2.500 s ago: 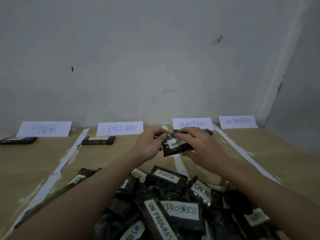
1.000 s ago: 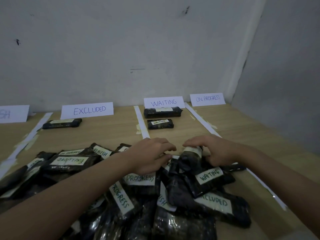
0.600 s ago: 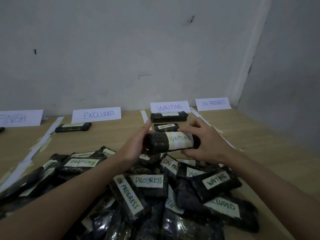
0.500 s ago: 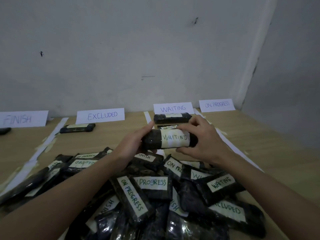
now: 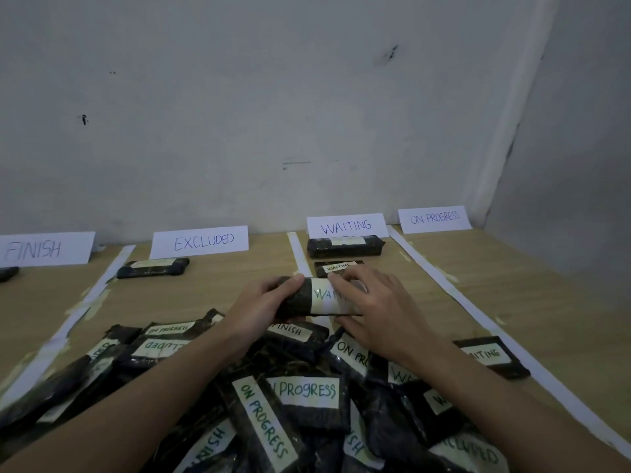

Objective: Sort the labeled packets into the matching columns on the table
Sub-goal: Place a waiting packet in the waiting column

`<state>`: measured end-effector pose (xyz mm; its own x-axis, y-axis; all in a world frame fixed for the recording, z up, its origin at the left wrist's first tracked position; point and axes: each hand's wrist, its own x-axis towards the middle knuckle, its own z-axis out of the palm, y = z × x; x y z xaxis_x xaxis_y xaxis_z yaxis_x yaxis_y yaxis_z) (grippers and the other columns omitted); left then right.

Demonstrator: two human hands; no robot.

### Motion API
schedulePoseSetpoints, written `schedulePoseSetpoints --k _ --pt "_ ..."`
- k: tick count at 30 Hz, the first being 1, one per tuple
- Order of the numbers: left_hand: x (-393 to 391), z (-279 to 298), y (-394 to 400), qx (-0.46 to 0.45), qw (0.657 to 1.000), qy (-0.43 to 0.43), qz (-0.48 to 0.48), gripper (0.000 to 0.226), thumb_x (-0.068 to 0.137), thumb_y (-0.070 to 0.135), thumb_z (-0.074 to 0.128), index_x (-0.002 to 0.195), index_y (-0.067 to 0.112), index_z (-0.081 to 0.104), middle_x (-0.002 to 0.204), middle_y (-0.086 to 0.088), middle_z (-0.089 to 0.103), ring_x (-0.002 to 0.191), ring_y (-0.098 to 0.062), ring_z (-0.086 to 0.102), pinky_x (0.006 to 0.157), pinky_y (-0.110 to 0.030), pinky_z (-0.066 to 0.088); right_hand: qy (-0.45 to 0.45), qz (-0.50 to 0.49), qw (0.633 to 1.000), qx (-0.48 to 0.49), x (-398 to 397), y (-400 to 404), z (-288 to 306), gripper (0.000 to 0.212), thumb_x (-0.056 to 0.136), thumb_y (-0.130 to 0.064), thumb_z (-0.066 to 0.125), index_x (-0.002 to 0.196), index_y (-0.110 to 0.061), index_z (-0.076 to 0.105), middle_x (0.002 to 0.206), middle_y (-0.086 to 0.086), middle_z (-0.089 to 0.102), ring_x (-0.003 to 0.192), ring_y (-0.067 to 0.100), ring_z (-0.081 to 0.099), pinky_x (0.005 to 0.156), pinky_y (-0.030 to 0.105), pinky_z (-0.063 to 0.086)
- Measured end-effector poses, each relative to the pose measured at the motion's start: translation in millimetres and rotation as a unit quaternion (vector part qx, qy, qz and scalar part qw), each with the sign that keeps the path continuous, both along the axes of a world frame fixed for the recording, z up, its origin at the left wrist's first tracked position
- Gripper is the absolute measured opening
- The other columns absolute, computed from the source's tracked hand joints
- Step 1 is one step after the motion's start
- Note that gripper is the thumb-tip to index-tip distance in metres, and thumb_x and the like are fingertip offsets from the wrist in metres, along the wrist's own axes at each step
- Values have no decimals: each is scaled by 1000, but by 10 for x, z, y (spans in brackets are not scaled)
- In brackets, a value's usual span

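From the head view, the WAITING packet (image 5: 309,298) has gone forward from above the pile (image 5: 273,387) toward the WAITING card (image 5: 346,226), just behind the two packets already lying there. The left hand (image 5: 263,307) and right hand (image 5: 374,307) both grasp it; perhaps it already touches the table (image 5: 512,302). Earlier it was held higher, so placing seems nearly done.
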<state>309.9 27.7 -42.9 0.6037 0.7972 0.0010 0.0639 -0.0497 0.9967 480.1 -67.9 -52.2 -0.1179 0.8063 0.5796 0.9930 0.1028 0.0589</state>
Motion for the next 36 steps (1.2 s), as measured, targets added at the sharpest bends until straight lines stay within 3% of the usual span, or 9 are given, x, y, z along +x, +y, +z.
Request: schedulePoseSetpoints --k 4,8,12,16,30,33,36 --pt "135 -7 -23 60 995 76 -3 32 89 39 52 105 14 64 95 -5 71 82 -20 70 74 -25 56 10 -8 999 -46 201 14 -49 67 55 -21 85 117 -10 61 101 7 64 83 25 64 69 32 52" --pt "269 -48 4 184 968 168 7 40 90 41 52 121 16 51 107 4 60 89 -7 59 69 -15 45 15 -49 995 -83 562 114 -150 70 50 -13 88 115 -8 62 103 12 67 86 31 65 73 42 55" --pt "387 -86 79 210 959 189 4 45 91 36 51 131 15 43 119 2 54 107 -11 51 84 -23 41 26 -95 989 -106 853 160 -210 59 63 -5 78 119 -9 59 112 12 64 100 33 60 80 40 50" --pt "459 -147 172 225 952 207 -5 41 92 33 50 129 15 45 123 0 54 110 -12 51 90 -24 40 47 -128 979 -149 956 251 -238 55 84 -21 62 135 -19 43 131 2 49 118 21 44 96 32 39" --pt "553 -221 197 304 913 266 -53 36 93 32 48 125 15 47 123 -2 54 113 -15 49 97 -29 40 66 -95 968 -221 856 498 -213 64 88 -27 59 143 -20 29 147 1 35 133 20 33 111 35 26" --pt "561 -194 166 325 906 263 -62 33 93 31 48 122 14 50 121 -3 55 112 -16 50 94 -29 41 106 -74 969 -212 827 381 -115 61 87 -25 60 141 -20 34 145 -1 38 131 18 35 108 33 29" --pt "548 -159 102 349 897 258 -83 34 94 29 47 126 14 49 125 -1 55 114 -13 50 87 -20 36 136 -32 969 -201 777 205 -22 43 88 -23 58 131 -20 50 132 -3 52 119 17 46 100 32 37"
